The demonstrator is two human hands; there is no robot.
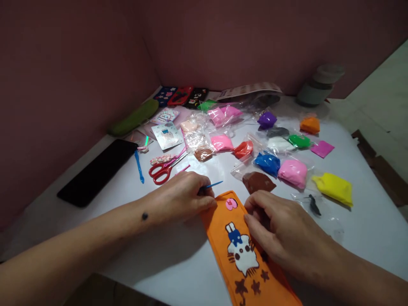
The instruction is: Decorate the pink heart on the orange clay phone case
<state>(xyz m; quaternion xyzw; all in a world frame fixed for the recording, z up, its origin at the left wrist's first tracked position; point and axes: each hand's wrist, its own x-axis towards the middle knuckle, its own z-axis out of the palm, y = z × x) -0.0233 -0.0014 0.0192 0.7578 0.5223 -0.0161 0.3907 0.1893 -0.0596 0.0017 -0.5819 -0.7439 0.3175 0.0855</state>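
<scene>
An orange clay-covered phone case (219, 238) lies at the front of the white table, running toward me. On it are a white cat in blue clothes, upside down from my side, a pink heart-like shape near the far end and several brown stars. My left hand (188, 193) is closed around a thin blue modelling tool (213, 185), whose tip sticks out to the right. Its fingertips touch the case's far left corner. With fingers curled, my right hand (283, 229) grips the right edge of the case near the far end.
Red-handled scissors (161, 173), a second blue tool (139, 168) and a black phone (98, 172) lie on the left. Bagged clay, including blue (267, 164) and yellow (334, 189), spreads beyond my hands. Decorated cases (180, 96) and a lidded jar (315, 89) stand near the wall.
</scene>
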